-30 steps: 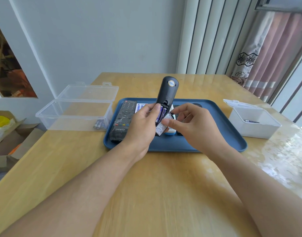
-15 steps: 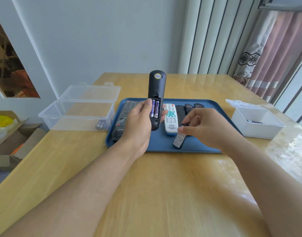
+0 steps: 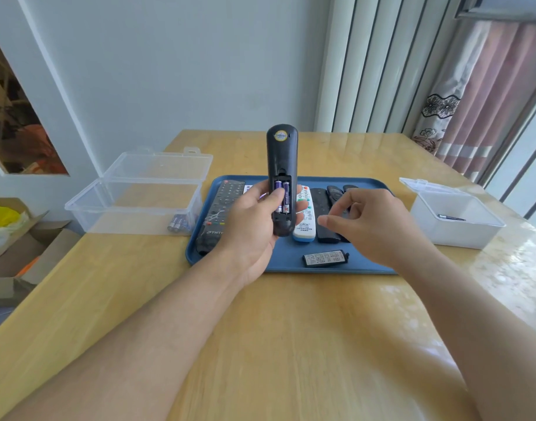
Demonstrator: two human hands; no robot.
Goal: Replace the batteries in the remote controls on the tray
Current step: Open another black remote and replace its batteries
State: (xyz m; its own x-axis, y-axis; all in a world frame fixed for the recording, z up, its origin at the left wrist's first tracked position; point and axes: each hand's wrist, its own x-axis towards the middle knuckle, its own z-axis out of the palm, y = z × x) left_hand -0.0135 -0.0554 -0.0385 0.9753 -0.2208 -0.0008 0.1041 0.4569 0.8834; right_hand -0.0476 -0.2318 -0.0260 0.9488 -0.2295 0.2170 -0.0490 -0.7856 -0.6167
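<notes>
While gripped upright, black remote (image 3: 281,165) shows two purple batteries (image 3: 282,199).

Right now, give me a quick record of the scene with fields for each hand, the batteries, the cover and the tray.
left hand: grips upright black plastic remote
right hand: empty, fingers loosely curled, above blue plastic tray
batteries: two purple cells in open compartment
cover: black labelled battery cover lies on tray
</notes>
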